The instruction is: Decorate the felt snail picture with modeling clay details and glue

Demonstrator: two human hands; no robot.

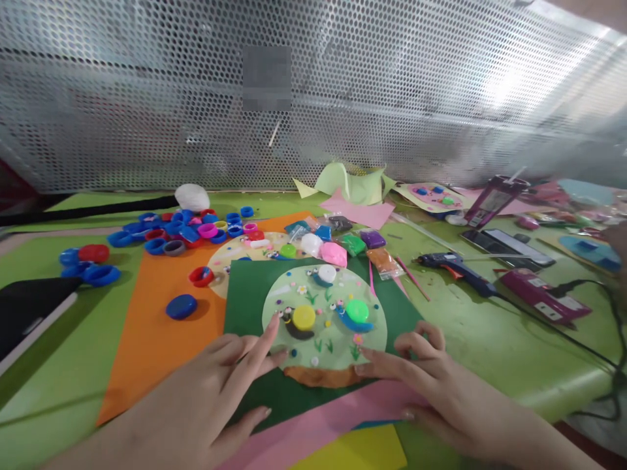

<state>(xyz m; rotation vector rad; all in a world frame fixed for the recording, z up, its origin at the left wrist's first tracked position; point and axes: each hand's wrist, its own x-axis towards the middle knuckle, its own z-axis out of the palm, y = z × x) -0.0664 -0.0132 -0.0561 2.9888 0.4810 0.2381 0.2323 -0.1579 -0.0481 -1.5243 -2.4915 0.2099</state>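
A pale green paper disc [323, 333] decorated with small clay snails, flowers and grass lies on a dark green sheet [249, 287]. Its snails carry a yellow bottle cap [304, 318], a bright green cap [357, 311] and a white cap [327, 273]. A strip of brown clay [321, 376] runs along the lower rim. My left hand [215, 385] is open, its index fingertip near the dark snail's head. Open as well, my right hand [435, 375] has its fingertips at the disc's lower right edge and the right end of the brown clay. Neither hand holds anything.
Loose bottle caps [181, 228] pile up at the back left over an orange sheet [151, 339]. Bagged clay [351, 244] lies behind the disc. On the right are a glue gun [455, 267], phone [519, 247] and corded purple power strip [543, 297]. Perforated metal [196, 117] stands behind.
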